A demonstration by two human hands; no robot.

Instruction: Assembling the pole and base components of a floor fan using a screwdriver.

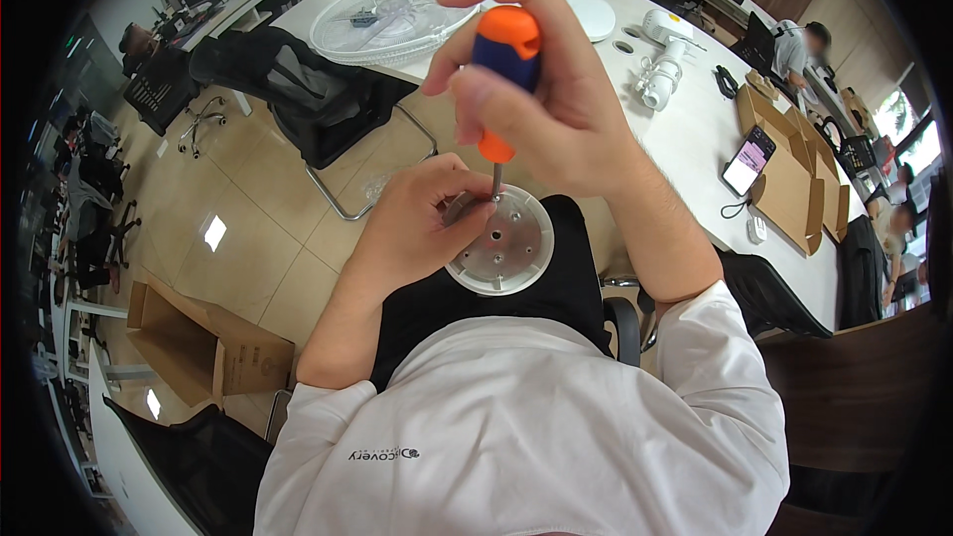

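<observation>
**Screwdriver set to a round plate over the lap**

Nearest, above the white T-shirt [526, 407] and dark trousers, sits the round white-rimmed plate [511, 263], its grey face dotted with holes. The left hand [422, 210] covers its rim around 10 to 11 o'clock, thumb and fingertips drawn together at the screwdriver's tip; what they pinch is too small to tell. The right hand [574, 104] grips the orange-and-blue handle of the screwdriver [507, 62] between thumb and curled fingers, the metal shaft meeting the plate near 12 o'clock. Farther from the plate, an open cardboard box [226, 339] stands on the floor at 8 o'clock. On the white table [620, 144], a wire fan guard [392, 32] lies at 11, a white fan motor housing [663, 28] between 1 and 2, and a smartphone [749, 161] past 2.
</observation>
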